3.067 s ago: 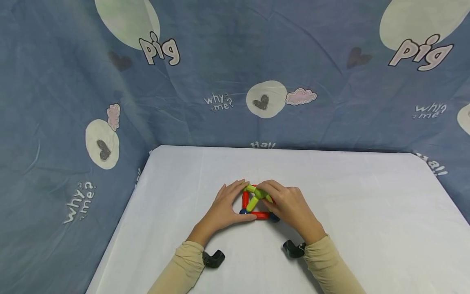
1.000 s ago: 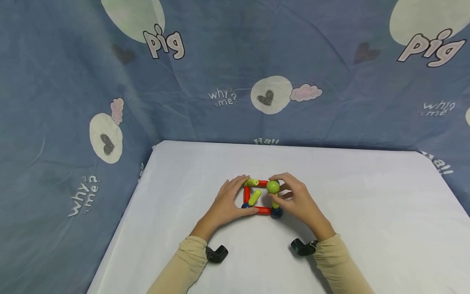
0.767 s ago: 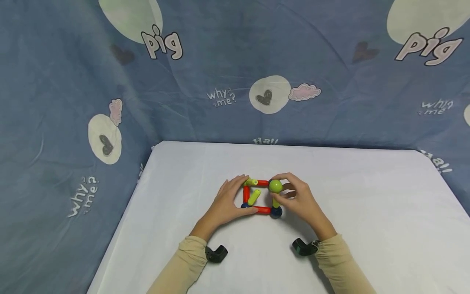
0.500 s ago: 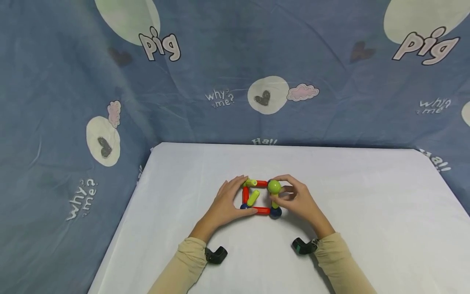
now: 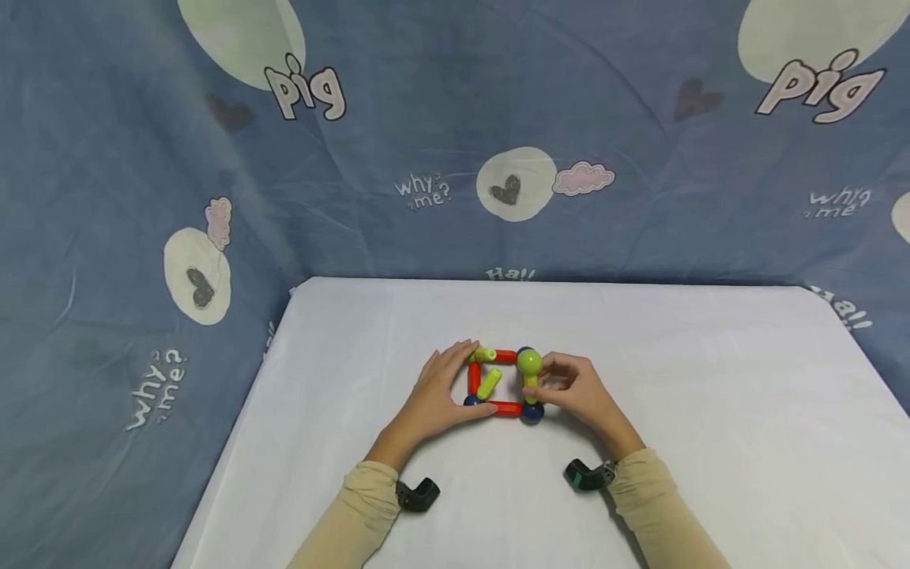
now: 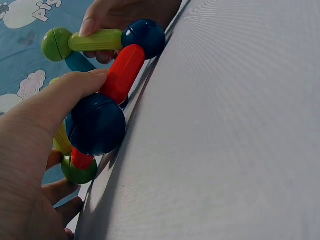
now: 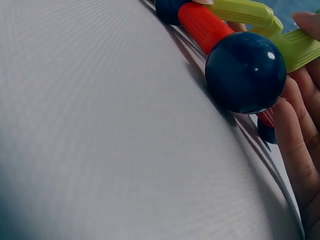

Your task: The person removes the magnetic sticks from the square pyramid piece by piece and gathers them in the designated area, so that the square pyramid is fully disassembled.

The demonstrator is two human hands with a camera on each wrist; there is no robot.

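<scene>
Hands flank the rod-and-ball frame (image 5: 503, 385) on the counter (image 5: 697, 395): left hand (image 5: 435, 397) grips its near blue ball (image 6: 96, 125), right hand (image 5: 579, 393) pinches the upright green rod (image 5: 531, 387); patterned blue cloth (image 5: 441, 134) hangs beyond.

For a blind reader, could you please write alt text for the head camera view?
Two hands hold a small toy frame of red and green rods with blue balls on a white table. The left hand steadies its left side; the right hand pinches an upright green rod topped by a green ball.

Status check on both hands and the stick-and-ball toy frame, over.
Left hand grips the red, green and blue stick-and-ball frame. Right hand pinches its upright green stick. Nothing blocking on the white table.
</scene>
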